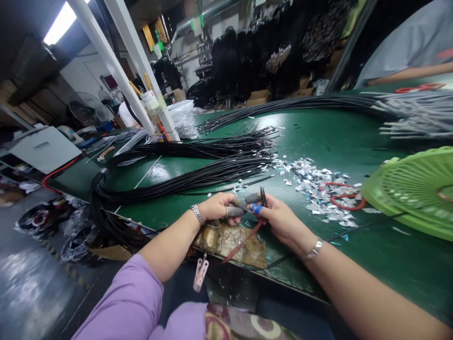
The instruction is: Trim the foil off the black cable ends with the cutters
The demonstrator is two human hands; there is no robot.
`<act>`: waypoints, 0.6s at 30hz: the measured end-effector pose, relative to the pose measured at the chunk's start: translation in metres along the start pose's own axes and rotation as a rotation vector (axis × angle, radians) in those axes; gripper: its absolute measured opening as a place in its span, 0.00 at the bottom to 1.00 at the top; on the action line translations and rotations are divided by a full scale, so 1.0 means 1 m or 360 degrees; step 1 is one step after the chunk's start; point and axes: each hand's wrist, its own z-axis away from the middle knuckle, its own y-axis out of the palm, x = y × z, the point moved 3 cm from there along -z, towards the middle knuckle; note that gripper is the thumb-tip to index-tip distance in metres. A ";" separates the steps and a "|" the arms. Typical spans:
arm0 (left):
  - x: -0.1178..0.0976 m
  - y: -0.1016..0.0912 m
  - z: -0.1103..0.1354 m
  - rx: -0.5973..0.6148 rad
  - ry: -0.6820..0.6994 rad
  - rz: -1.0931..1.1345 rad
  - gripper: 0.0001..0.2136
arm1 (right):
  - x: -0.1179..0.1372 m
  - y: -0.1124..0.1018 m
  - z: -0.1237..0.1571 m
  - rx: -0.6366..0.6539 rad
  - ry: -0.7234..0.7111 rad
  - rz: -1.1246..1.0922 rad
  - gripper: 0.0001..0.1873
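My left hand (pixel 226 208), with grey covers on its fingertips, is closed in a pinch near the table's front edge. Between its fingertips and my right thumb is a thin wire end (pixel 249 211), mostly hidden. My right hand (pixel 274 215) is closed, with blue tape round the thumb and a grey cover on a finger. A dark pointed hand tool (pixel 263 196) sticks up from it; its kind is unclear. Below the hands a reddish strip (pixel 242 245) slants over a worn, taped brown pad (pixel 231 241). A black cable (pixel 368 227) runs behind my right wrist.
Bundles of black cables (pixel 177 177) lie across the green table (pixel 318 132). White scraps (pixel 318 184) surround red-handled scissors (pixel 348 200). A green fan (pixel 417 189) stands right; grey cables (pixel 417 113) lie behind it, near another person's arm (pixel 410 73). A pink clip (pixel 200 274) hangs at the front edge.
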 end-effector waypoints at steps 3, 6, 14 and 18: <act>-0.003 0.000 0.002 0.0028 -0.0040 -0.0081 0.20 | 0.002 0.000 0.001 0.0011 -0.0051 0.0091 0.21; -0.004 -0.002 0.002 0.0009 0.0003 -0.0127 0.17 | 0.001 0.001 0.002 0.0070 -0.0060 0.0152 0.19; -0.005 -0.004 0.003 -0.0033 -0.0017 -0.0035 0.21 | 0.001 0.000 0.002 0.0021 -0.0576 0.0642 0.09; -0.005 -0.004 0.003 -0.0069 0.0013 0.0040 0.22 | 0.004 -0.001 0.005 -0.0047 -0.0737 0.0881 0.06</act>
